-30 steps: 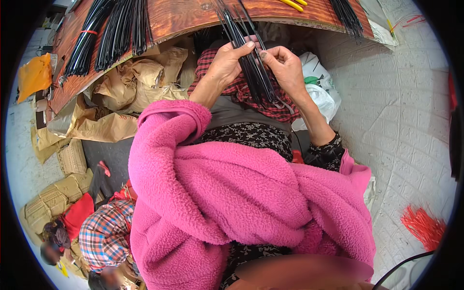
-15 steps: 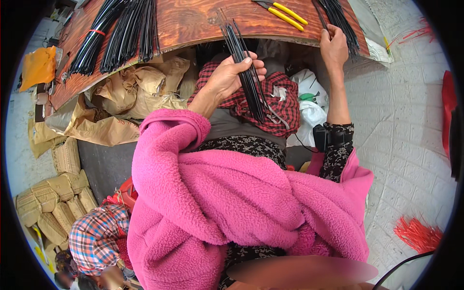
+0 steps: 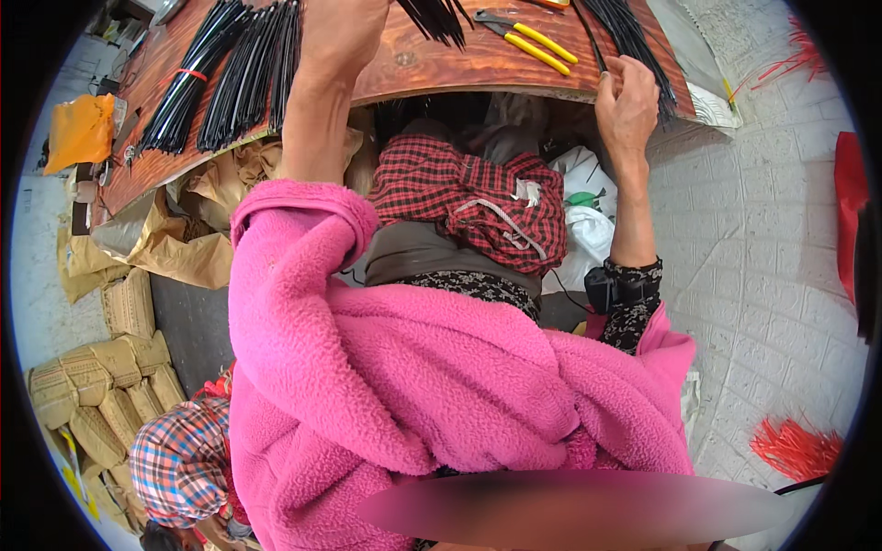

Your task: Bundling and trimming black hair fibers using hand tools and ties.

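My left hand [image 3: 347, 29] reaches far over the table at the upper edge, its fingers cut off by the picture's border. Beside it shows the lower end of a bundle of thin black cable ties [image 3: 435, 18], which moved there along with the hand and appears held. At the table's front edge, to the right, my right hand [image 3: 628, 108] has its fingers bent closed on the lower end of a thin dark strip [image 3: 588, 39]. Just right of that strip lies a pile of black cable ties [image 3: 629, 46].
Cutting pliers with yellow handles [image 3: 537, 48] lie on the wooden table [image 3: 404, 69]. More black ties [image 3: 253, 69] lie on its left, one bundle banded red. Brown paper [image 3: 197, 253] and a red checked cloth [image 3: 469, 188] are below. Another person [image 3: 184, 455] is at lower left.
My left hand has moved forward and left over the table, taking the black bundle from above my lap. The right hand has shifted slightly left and nearer, still at the dark strip.
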Available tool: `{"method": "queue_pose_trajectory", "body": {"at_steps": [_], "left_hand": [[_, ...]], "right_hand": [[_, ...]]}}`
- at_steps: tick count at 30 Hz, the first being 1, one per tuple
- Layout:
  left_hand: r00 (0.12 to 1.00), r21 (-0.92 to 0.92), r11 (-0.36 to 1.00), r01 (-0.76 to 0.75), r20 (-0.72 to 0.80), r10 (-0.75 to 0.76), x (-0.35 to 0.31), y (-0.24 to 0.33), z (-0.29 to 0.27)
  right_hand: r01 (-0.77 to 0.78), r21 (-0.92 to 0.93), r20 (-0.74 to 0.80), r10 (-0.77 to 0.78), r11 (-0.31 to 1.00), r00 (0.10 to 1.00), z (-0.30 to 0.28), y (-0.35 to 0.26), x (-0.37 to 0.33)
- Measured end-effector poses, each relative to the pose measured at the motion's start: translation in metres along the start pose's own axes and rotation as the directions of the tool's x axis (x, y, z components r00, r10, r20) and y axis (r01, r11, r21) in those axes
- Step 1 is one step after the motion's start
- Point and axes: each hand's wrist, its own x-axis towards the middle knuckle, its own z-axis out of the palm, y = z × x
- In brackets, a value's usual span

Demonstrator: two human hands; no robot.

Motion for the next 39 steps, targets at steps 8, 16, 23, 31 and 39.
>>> {"method": "queue_pose_trajectory", "body": {"at_steps": [8,16,23,31,39], "left_hand": [[0.992,0.527,0.845,0.09,0.027,-0.122,0.0,-0.065,-0.022],[0.983,0.534,0.843,0.066,0.109,-0.146,-0.012,-0.068,-0.013],[0.723,0.667,0.382,-0.64,0.691,0.003,-0.038,-0.08,-0.015],[0.607,0.602,0.308,-0.737,0.79,-0.09,-0.043,-0.106,-0.045],[0.619,0.633,0.265,-0.728,0.772,-0.145,-0.049,-0.115,-0.05]], "right_hand": [[0.018,0.177,0.047,-0.027,0.984,0.999,-0.018,-0.012,-0.005],[-0.285,0.584,0.339,0.091,0.76,0.936,-0.034,-0.034,0.001],[-0.887,0.454,0.876,-0.143,-0.085,0.462,-0.061,-0.053,-0.005],[-0.983,0.066,0.889,-0.438,-0.17,0.135,-0.065,-0.065,-0.048],[-0.975,0.044,0.916,-0.381,-0.22,0.127,-0.064,-0.085,-0.063]]}}
